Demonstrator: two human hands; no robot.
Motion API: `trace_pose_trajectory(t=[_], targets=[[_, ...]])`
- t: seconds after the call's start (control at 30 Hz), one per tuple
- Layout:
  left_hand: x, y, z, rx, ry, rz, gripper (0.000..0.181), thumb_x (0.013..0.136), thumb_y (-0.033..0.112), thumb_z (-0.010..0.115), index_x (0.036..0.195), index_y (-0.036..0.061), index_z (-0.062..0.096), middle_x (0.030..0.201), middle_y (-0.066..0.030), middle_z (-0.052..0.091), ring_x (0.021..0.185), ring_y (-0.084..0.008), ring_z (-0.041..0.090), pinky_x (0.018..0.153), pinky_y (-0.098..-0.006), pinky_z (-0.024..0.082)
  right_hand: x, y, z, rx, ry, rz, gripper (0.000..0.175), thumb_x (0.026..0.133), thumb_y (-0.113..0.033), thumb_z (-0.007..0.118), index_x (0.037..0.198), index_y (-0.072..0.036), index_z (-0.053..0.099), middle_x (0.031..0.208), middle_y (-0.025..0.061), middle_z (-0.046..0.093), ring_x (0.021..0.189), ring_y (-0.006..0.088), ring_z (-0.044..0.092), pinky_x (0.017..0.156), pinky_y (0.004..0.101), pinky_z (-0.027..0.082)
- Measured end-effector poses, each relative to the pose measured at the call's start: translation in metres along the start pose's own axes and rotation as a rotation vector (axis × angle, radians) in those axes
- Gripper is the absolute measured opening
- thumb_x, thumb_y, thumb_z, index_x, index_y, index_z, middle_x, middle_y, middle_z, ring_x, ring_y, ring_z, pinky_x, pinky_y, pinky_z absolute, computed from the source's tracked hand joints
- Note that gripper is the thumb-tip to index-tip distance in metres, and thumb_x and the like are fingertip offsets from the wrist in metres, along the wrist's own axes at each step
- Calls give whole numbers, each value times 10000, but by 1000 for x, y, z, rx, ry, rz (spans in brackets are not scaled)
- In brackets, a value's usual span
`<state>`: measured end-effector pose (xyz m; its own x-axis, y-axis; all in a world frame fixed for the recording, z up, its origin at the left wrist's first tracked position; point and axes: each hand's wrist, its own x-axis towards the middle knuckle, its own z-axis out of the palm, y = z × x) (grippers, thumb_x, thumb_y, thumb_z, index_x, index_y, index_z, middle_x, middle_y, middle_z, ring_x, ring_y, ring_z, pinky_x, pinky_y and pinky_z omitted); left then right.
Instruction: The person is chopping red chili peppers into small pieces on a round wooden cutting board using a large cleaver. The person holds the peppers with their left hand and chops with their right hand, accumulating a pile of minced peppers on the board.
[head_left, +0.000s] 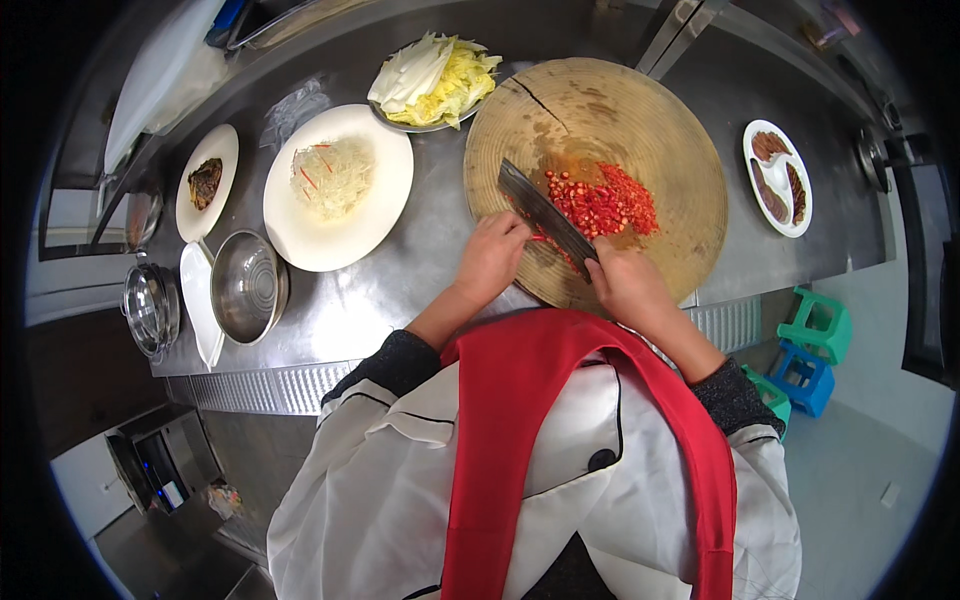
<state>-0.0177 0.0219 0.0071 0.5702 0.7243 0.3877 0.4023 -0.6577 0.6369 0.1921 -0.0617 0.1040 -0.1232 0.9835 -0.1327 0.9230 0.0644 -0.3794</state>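
My right hand grips a cleaver by its handle end, the dark blade slanting up and left over a round wooden chopping block. Left of the blade, my left hand has its fingers curled on a red chili, whose tip shows between the fingertips and the steel. Most of that chili is hidden by the hand. Chopped red chilies lie heaped right of the cleaver, coarser rings on the left and finer bits on the right. Small red scraps cling along the blade.
Chinese cabbage fills a bowl behind the block. To the left stand a white plate of pale shreds, a plate with dark food and a steel bowl. A divided white dish sits right. A crack splits the block's far side.
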Motion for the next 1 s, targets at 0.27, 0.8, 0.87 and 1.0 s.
trace_pose_trajectory(t=[0.27,0.8,0.87,1.0], targets=[[1,-2,2,0,-6,10,74,793,14,630,859,32,605,915,-116,574,897,-341,565,798,-432,462,8,1,17,53,-2,21,199,938,-181,549,972,15,532,711,248,638,678,442,640,638,546,496],[0,0,3,10,24,25,75,809,25,648,881,41,639,920,-112,602,894,-328,582,788,-423,460,8,-6,7,51,-51,57,224,944,-189,540,989,31,536,735,257,643,710,449,642,652,551,496],[-2,-2,3,3,30,39,76,807,23,649,881,37,636,918,-114,602,893,-332,581,790,-423,459,13,-2,16,82,-19,57,223,942,-193,545,976,28,539,733,258,642,707,454,639,656,553,496],[-3,-2,2,4,19,29,77,802,18,652,875,29,631,919,-118,601,894,-336,580,791,-422,458,15,14,24,112,58,9,223,937,-199,556,954,23,546,732,262,641,702,458,635,664,557,495]])
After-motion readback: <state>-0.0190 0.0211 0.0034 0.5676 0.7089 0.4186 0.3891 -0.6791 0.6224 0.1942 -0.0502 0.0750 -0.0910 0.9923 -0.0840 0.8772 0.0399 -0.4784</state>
